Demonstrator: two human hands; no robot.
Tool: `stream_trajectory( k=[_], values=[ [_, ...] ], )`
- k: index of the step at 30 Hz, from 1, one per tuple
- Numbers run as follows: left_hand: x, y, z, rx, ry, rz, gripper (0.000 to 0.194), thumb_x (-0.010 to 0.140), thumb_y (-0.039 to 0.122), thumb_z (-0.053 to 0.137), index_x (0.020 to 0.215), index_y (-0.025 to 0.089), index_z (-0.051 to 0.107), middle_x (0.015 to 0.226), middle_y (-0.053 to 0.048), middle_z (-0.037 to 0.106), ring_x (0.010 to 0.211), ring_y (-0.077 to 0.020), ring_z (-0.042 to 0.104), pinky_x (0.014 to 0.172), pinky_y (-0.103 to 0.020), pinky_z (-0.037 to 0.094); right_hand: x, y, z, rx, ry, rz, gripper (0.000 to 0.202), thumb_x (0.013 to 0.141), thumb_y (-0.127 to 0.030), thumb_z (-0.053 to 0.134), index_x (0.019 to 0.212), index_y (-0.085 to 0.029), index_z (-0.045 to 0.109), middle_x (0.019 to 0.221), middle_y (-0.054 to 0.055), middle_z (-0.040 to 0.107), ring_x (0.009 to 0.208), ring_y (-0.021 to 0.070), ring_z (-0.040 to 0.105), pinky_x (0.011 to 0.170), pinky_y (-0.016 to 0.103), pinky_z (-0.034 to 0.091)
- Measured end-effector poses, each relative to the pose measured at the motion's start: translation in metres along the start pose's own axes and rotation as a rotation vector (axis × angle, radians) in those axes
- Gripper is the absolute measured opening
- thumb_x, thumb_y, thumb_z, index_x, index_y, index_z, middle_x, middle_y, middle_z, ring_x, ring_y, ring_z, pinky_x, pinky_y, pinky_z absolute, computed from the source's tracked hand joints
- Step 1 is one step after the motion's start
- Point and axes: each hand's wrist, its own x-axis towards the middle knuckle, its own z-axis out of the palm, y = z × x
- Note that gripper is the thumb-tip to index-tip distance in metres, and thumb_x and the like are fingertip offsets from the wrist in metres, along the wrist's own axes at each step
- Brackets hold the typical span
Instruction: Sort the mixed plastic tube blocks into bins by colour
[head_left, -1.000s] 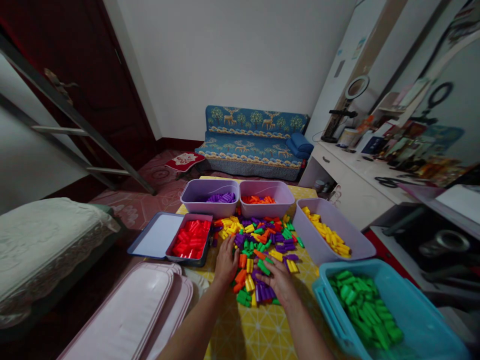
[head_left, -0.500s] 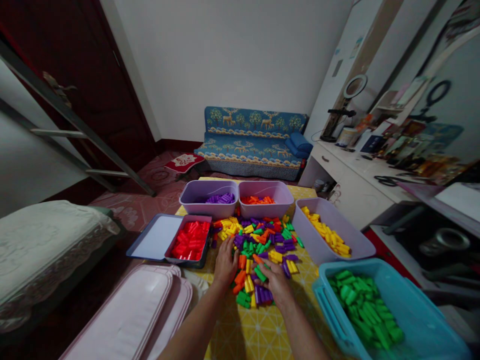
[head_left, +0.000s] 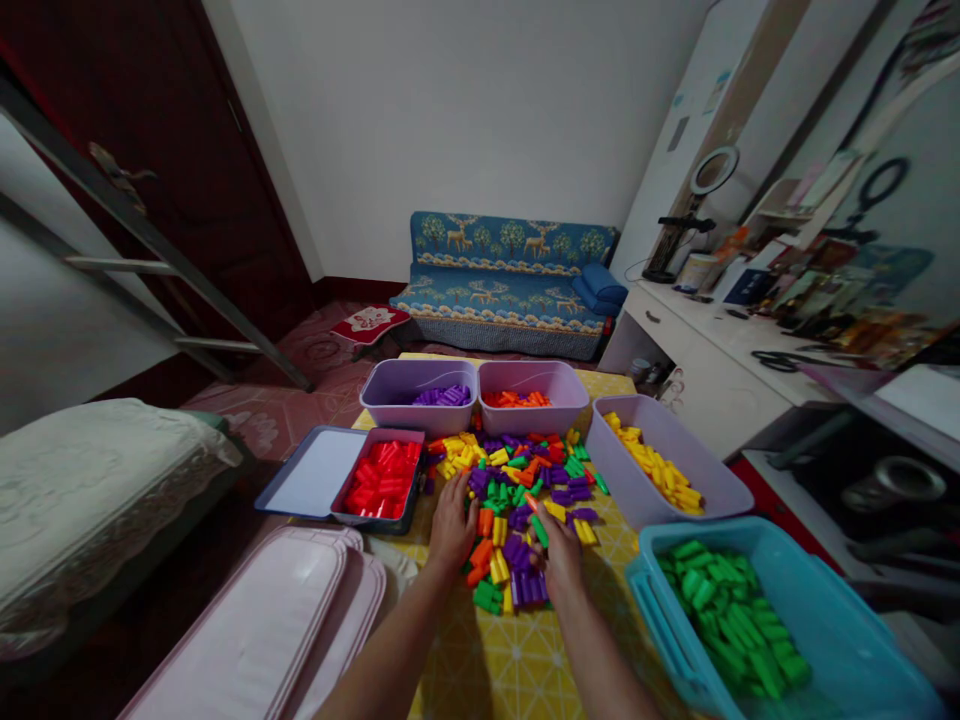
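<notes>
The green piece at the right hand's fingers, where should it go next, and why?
Probably carry the green piece to the turquoise tub: the right hand seems to hold it, and the pieces in that tub look all green.

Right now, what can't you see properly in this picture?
All in the head view:
Under the left grip: its back and fingers hide what is there.
Inside the right grip: fingers hide whether more than the green piece is held.
Near ends of the lids: cut off by the bottom edge.
Clutter on the dresser: blurred, labels too small.
</notes>
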Motion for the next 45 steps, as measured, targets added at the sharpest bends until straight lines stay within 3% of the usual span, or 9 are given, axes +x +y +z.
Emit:
stream_trajectory(
  k=[11, 14, 18, 23, 29, 33, 37, 40, 45],
  values=[
    [-0.001, 0.000, 0.000, -0.008, 0.008, 0.002, 0.047, 0.092, 0.027, 0.045, 0.138, 0.019, 0.049, 0.141, -0.012, 0.053, 0.135, -0.0249, 0.045, 0.114, -0.048, 0.036, 0.002, -0.010, -0.006, 0.156, 0.009, -0.011, 0.049, 0.055, -0.061, 0.083, 0.079, -0.022, 0.064, 0.054, -0.006, 0.055, 0.041, 0.0064, 0.044, 0.038, 0.019, 0.037],
    [0.000, 0.001, -0.001, -0.015, 0.002, 0.007, 0.047, 0.092, 0.026, 0.046, 0.138, 0.019, 0.049, 0.141, -0.012, 0.053, 0.135, -0.0247, 0.045, 0.114, -0.048, 0.036, 0.008, -0.021, -0.009, 0.270, -0.002, -0.044, 0.038, 0.061, -0.049, 0.083, 0.075, -0.023, 0.060, 0.063, -0.003, 0.063, 0.058, 0.0123, 0.060, 0.054, 0.026, 0.053],
    [0.000, 0.004, -0.003, -0.016, 0.006, 0.011, 0.048, 0.092, 0.026, 0.045, 0.138, 0.019, 0.049, 0.141, -0.012, 0.053, 0.135, -0.0240, 0.045, 0.114, -0.046, 0.036, 0.009, -0.048, -0.020, 0.466, 0.095, -0.392, 0.032, 0.062, -0.035, 0.083, 0.080, -0.023, 0.059, 0.090, 0.001, 0.069, 0.095, 0.0165, 0.066, 0.089, 0.033, 0.057],
    [0.000, 0.004, -0.003, -0.002, 0.000, 0.004, 0.047, 0.091, 0.026, 0.046, 0.138, 0.017, 0.049, 0.140, -0.013, 0.054, 0.134, -0.0245, 0.046, 0.114, -0.046, 0.037, -0.002, -0.085, -0.043, 0.527, 0.239, -0.623, 0.041, 0.087, -0.059, 0.048, 0.099, -0.023, 0.061, 0.136, 0.011, 0.055, 0.125, 0.0191, 0.056, 0.109, 0.041, 0.046],
    [0.000, 0.002, -0.002, -0.016, 0.009, 0.015, 0.047, 0.091, 0.025, 0.047, 0.138, 0.019, 0.049, 0.142, -0.013, 0.053, 0.135, -0.0249, 0.046, 0.114, -0.048, 0.037, -0.015, -0.092, -0.050, 0.503, 0.327, -0.589, 0.066, 0.088, -0.071, 0.023, 0.132, -0.027, 0.047, 0.155, 0.012, 0.035, 0.127, 0.0217, 0.055, 0.103, 0.046, 0.048],
    [0.000, 0.002, -0.001, -0.017, 0.016, 0.012, 0.048, 0.091, 0.025, 0.046, 0.138, 0.020, 0.049, 0.141, -0.012, 0.054, 0.134, -0.0247, 0.046, 0.114, -0.048, 0.037, -0.013, -0.070, -0.032, 0.299, 0.268, -0.474, 0.056, 0.081, -0.068, 0.046, 0.114, -0.024, 0.058, 0.128, 0.011, 0.062, 0.107, 0.0231, 0.065, 0.081, 0.037, 0.054],
    [0.000, 0.002, 0.000, -0.016, 0.014, 0.004, 0.048, 0.090, 0.025, 0.047, 0.137, 0.020, 0.050, 0.140, -0.012, 0.054, 0.134, -0.0251, 0.046, 0.114, -0.048, 0.037, 0.002, -0.040, -0.011, -0.240, 0.054, -0.527, 0.034, 0.072, -0.049, 0.065, 0.091, -0.021, 0.068, 0.095, 0.007, 0.072, 0.089, 0.0240, 0.065, 0.078, 0.036, 0.050],
    [0.000, 0.001, 0.001, -0.021, 0.027, 0.009, 0.048, 0.090, 0.025, 0.047, 0.138, 0.021, 0.050, 0.140, -0.011, 0.054, 0.134, -0.0255, 0.046, 0.113, -0.049, 0.037, 0.014, -0.020, -0.001, -0.651, -0.033, -0.685, 0.022, 0.073, -0.031, 0.061, 0.089, -0.021, 0.071, 0.096, 0.009, 0.070, 0.097, 0.0261, 0.062, 0.091, 0.041, 0.047],
    [0.000, 0.000, 0.000, -0.018, 0.006, 0.013, 0.048, 0.091, 0.025, 0.046, 0.139, 0.019, 0.049, 0.142, -0.013, 0.053, 0.134, -0.0252, 0.046, 0.114, -0.049, 0.037, 0.022, -0.004, 0.002, -1.132, -0.065, -0.797, 0.042, 0.073, -0.013, 0.055, 0.112, -0.020, 0.070, 0.111, 0.011, 0.063, 0.109, 0.0271, 0.057, 0.098, 0.038, 0.044]
  ],
)
